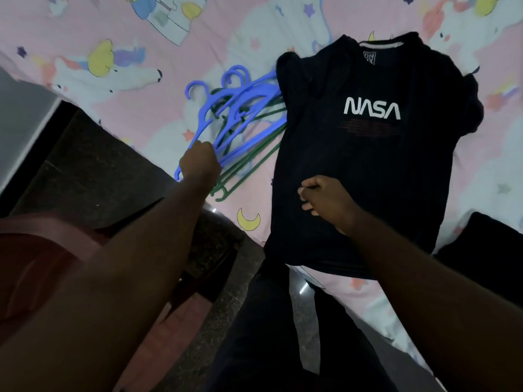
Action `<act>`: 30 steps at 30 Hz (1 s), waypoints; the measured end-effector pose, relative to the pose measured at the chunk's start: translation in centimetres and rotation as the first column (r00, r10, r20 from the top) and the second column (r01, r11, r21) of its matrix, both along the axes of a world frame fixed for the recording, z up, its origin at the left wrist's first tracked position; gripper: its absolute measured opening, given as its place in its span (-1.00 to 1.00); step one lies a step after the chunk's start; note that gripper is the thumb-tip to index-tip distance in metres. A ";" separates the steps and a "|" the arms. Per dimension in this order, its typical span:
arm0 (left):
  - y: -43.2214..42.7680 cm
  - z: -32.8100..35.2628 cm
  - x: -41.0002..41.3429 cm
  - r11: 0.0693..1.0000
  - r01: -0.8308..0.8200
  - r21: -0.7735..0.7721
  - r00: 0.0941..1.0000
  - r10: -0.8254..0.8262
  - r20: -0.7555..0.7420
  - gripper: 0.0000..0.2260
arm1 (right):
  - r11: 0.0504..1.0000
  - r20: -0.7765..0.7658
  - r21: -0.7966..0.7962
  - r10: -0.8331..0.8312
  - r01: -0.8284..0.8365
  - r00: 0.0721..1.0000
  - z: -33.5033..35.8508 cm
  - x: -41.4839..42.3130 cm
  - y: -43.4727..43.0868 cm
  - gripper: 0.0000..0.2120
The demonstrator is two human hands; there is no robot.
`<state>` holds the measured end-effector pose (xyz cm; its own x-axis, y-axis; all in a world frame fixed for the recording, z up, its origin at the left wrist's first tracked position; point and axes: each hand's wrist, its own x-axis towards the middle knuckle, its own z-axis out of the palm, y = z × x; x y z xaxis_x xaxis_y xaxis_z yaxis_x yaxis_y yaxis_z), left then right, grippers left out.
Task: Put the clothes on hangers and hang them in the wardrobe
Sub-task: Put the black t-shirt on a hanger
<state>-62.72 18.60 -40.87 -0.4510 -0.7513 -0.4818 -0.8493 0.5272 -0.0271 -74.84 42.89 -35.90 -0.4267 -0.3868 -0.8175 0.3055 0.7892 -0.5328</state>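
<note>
A dark navy T-shirt (368,165) with white NASA lettering lies flat on the bed, collar away from me. My right hand (325,202) rests on its lower front with the fingers curled, pinching the fabric. To the left of the shirt lies a pile of blue hangers (237,108) on top of thin green hangers (249,165). My left hand (199,162) grips the near end of a blue hanger at the edge of that pile. The wardrobe is not in view.
The bed carries a pink sheet (127,80) with unicorn and star prints. Another dark garment (486,250) lies at the right edge. Dark stone floor (93,171) runs along the bed's left side, and my dark trouser legs (283,335) stand below.
</note>
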 end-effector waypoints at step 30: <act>41.8 5.9 1.9 0.806 0.270 0.527 0.948 -0.128 -0.291 -0.90 | 0.710 -0.096 0.027 -0.699 0.704 0.708 -1.4 -1.9 35.2 -0.75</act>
<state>-60.80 60.40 -34.92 -0.7110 -0.2692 -0.6496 -0.6675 0.5488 0.5032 -76.76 78.14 -37.26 -0.6150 0.0948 -0.7828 0.7457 0.3926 -0.5383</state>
